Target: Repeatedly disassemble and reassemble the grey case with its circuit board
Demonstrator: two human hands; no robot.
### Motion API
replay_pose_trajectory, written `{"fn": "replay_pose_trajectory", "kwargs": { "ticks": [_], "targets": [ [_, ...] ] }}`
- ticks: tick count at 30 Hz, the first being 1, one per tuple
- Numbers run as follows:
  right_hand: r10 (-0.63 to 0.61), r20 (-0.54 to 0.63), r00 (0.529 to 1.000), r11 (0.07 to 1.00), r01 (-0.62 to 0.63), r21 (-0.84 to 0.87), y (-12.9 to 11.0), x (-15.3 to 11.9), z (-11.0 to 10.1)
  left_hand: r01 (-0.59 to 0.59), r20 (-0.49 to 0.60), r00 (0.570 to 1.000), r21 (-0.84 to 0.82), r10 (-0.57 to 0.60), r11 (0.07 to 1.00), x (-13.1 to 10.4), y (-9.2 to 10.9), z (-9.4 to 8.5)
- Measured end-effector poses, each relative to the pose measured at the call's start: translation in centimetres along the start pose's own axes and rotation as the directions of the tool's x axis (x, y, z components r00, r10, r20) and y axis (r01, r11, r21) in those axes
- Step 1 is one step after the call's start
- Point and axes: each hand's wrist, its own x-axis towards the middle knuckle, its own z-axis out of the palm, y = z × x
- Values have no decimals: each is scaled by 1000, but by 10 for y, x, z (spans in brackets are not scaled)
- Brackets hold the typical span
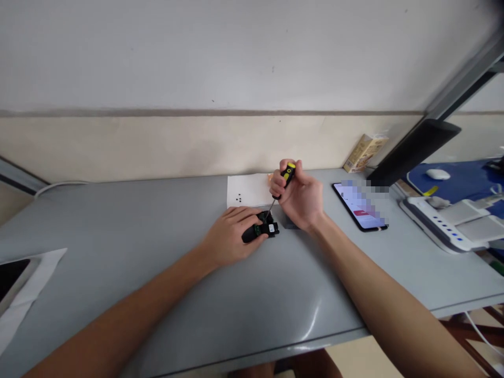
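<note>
The black device (264,229) lies on the table near its middle, directly in front of you, its hard casing rounded at the left end, with green board and a small white label showing. Your left hand (230,236) grips it, palm down, fingers arched across the far side and thumb along the near edge. Your right hand (302,199) is raised, wrist bent back, fingers curled firmly around the ribbed black-and-yellow screwdriver (289,176); its thin metal shaft slants down to the casing. Your 2 forearms converge from the lower corners. Behind, tiny dark round pieces (238,198) sit on a flat white sheet (252,185). The table (157,226) is smooth, glossy grey; right of your hand lies a slim glass-faced phone (358,207).
</note>
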Motion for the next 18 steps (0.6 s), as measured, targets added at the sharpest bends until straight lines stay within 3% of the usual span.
{"fn": "replay_pose_trajectory", "kwargs": {
  "ticks": [12,18],
  "targets": [
    [-45,46,998,999,45,6,-1,-8,10,4,12,1000,2,-4,1000,-1,0,1],
    [-27,3,1000,999,27,-31,-2,-8,11,29,38,999,-2,-29,1000,0,2,-1]
  ]
}}
